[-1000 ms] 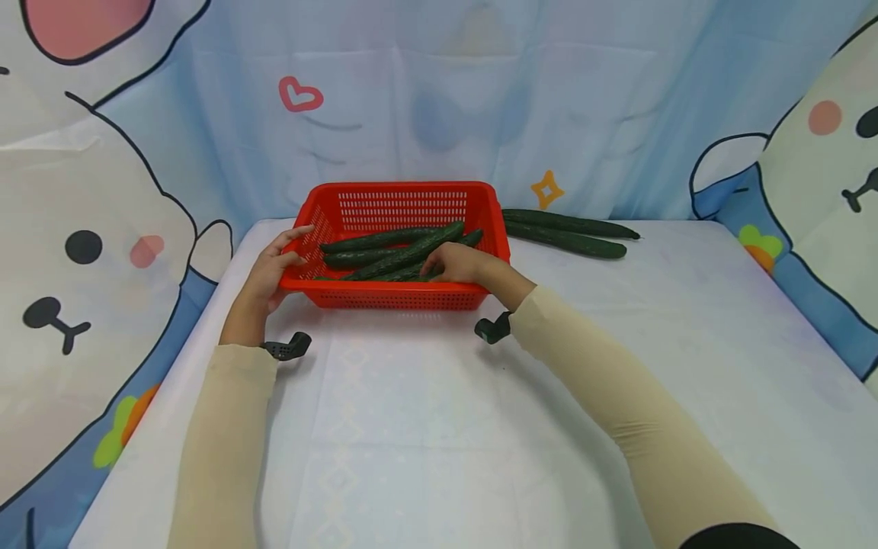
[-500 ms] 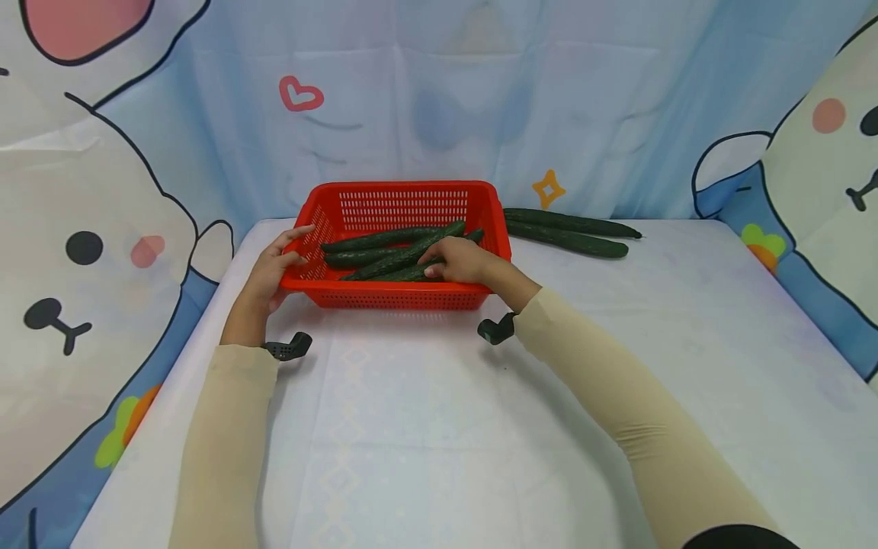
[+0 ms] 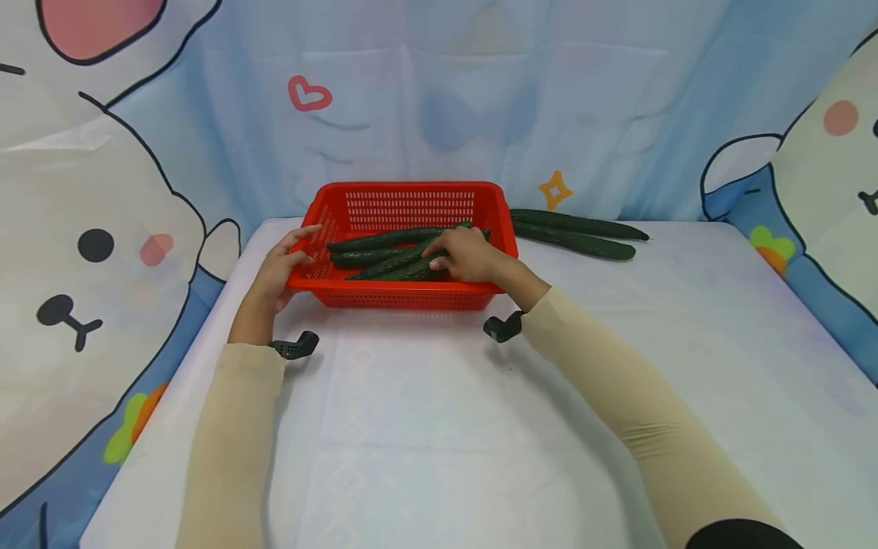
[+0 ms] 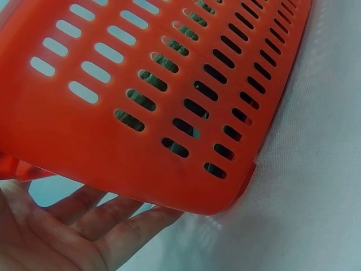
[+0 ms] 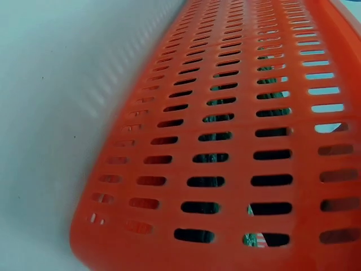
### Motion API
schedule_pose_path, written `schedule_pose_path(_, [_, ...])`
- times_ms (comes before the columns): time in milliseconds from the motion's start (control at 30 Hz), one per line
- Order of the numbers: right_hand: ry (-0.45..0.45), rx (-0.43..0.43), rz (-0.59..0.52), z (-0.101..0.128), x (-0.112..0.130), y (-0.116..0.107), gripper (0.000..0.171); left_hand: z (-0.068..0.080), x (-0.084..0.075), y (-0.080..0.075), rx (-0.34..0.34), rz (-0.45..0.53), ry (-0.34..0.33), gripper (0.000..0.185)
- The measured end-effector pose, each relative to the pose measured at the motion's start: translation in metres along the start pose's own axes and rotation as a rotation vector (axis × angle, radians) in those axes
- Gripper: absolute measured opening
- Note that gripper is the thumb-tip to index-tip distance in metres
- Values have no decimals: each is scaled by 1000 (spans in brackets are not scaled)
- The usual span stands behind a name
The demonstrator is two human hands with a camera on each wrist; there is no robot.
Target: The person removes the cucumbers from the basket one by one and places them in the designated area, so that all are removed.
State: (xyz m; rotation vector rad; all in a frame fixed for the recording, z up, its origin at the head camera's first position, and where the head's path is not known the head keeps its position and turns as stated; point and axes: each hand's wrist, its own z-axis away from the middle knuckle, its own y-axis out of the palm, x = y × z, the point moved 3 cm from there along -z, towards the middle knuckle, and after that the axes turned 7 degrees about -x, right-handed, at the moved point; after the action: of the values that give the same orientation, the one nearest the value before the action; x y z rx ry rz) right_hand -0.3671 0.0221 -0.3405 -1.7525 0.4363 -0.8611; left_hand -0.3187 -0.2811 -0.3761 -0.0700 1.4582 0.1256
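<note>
A red slotted plastic basket [image 3: 405,299] stands at the back of the table, with several long dark green cucumbers [image 3: 384,240] lying in it. My left hand [image 3: 276,271] holds the basket's left end by the rim. In the left wrist view, the fingers of that left hand [image 4: 101,228] reach along the outside of the basket wall [image 4: 135,175]. My right hand [image 3: 468,255] reaches over the front rim, its fingers and thumb around a cucumber that slants across the others. The basket wall [image 5: 225,169] hides the right hand in the right wrist view.
Two more cucumbers [image 3: 576,232] lie on the white-covered table [image 3: 411,427], just right of the basket. A blue patterned curtain [image 3: 384,114] hangs close behind it. Dark wrist cameras [image 3: 504,326] stick out below both hands.
My right hand has shifted from the front cucumber slightly up and back, onto the slanting one. The left hand stays at the basket's rim. The whole head view has moved a little.
</note>
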Motion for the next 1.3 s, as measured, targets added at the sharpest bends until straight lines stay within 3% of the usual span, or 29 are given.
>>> schedule_pose_path(267, [-6,-72,69,7,1,-7,33,0,-1,5,-12,-9,-9,53])
schedule_pose_path(600, [-111,-254,274,23,11,-20,28,1,0,0,-6,7,-20,53])
schedule_pose_path(867, [-68,-398,277,42,7,-28,25,2,-1,-2,7,-4,-13,54])
schedule_pose_path(1300, [-10,-561,219,82,-7,-55,30,3,-1,1,6,7,-15,54])
